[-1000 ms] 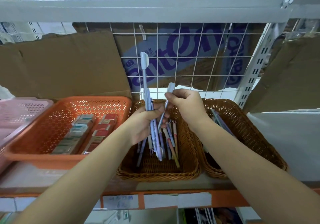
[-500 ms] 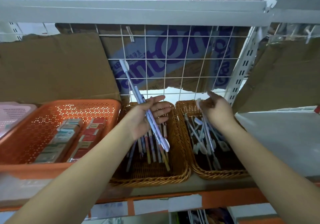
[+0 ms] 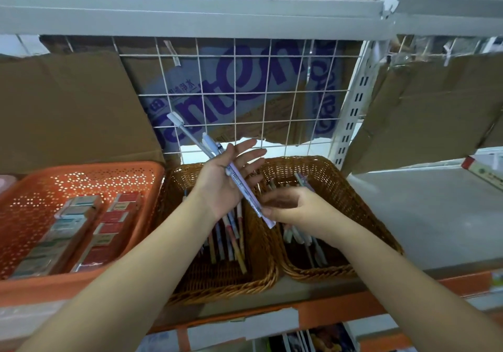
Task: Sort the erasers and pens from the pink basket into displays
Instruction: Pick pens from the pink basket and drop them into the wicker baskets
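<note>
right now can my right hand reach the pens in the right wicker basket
Probably yes: the right hand hovers over the right wicker basket, nothing covers its pens, but it pinches a white pen.

On the shelf (image 3: 424, 215) we face three containers in a row: a perforated tray (image 3: 81, 173) at nine o'clock with boxed erasers (image 3: 68, 223) in it, the left wicker basket (image 3: 217, 283) at six, and the right wicker basket (image 3: 326, 166) touching it at four, each with loose pens (image 3: 231, 242) inside. Behind them, at twelve, a wire grid (image 3: 261, 95) stands before cardboard (image 3: 68, 106). Above the baskets a pen bundle (image 3: 239, 182) lies across our left hand (image 3: 223, 185), slanting from eleven to five, its lower end pinched by our right hand (image 3: 294, 207).
</note>
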